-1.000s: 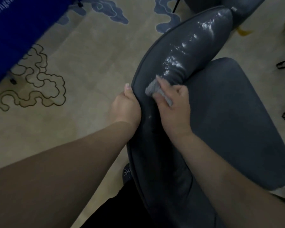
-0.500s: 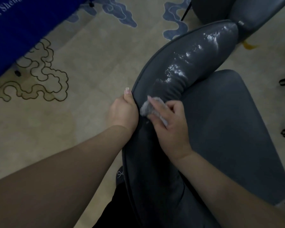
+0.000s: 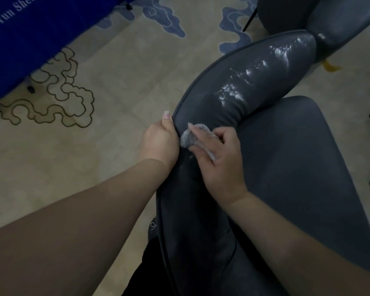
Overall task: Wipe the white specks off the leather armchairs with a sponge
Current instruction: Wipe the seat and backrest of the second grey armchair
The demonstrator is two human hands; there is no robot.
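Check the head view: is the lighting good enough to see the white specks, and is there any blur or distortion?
Head view: dim overall, yet the white specks stand out with sheen on the armchair backrest; the right hand and sponge look slightly soft; wide-angle bending stretches the forearms at the lower edge.

Armchair [image 3: 286, 159], dark grey leather, padded backrest dusted with white specks [image 3: 244, 82] along its far half; grey sponge [image 3: 190, 136] pressed against backrest's near, cleaner part.
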